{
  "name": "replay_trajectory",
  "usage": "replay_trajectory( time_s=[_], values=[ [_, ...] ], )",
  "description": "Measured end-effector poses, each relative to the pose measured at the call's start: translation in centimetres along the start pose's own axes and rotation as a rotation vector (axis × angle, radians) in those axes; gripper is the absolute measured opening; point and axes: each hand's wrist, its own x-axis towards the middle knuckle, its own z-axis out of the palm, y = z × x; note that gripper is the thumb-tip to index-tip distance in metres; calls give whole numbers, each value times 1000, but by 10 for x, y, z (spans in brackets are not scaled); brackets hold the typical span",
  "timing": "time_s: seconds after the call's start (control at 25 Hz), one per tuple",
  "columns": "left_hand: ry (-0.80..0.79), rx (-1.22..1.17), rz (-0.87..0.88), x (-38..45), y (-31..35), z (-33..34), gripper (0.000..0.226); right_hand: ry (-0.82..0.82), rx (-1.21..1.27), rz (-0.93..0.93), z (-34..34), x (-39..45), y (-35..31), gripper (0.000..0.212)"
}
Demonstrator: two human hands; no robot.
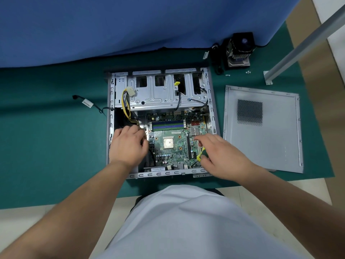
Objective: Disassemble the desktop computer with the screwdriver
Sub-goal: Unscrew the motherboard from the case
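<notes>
While the open computer case lies flat on the green worktop, the left hand rests at the motherboard's left edge, fingers curled under; whether they hold anything cannot be told. The right hand grips the yellow-green screwdriver near the case's front right corner. Just right of the case lies the side panel.

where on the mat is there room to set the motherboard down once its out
Widest free patch: the mat left of the case, below the loose cable. A thinner strip runs along the blue curtain above the case. The right is crowded: side panel, cooler, loose screws and a metal post.
</notes>
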Motion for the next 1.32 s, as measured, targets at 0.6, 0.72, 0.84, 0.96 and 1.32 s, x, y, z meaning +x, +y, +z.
replay_trajectory(
  time_s=[0.6,0.72,0.84,0.96,1.32],
  values=[
    [7,-8,-2,0,1,1,39,-3,22,-5,1,1,13,48],
    [7,-10,-1,0,0,2,40,5,21,-13,1,1,14,48],
    [9,-12,0,0,0,2,41,15,35,-12,0,0,14,46],
    [11,-16,1,0,0,1,41,33,47,3,-2,0,16,46],
    [20,-17,4,-1,0,2,41,42,34,18,4,0,15,44]
  ],
)
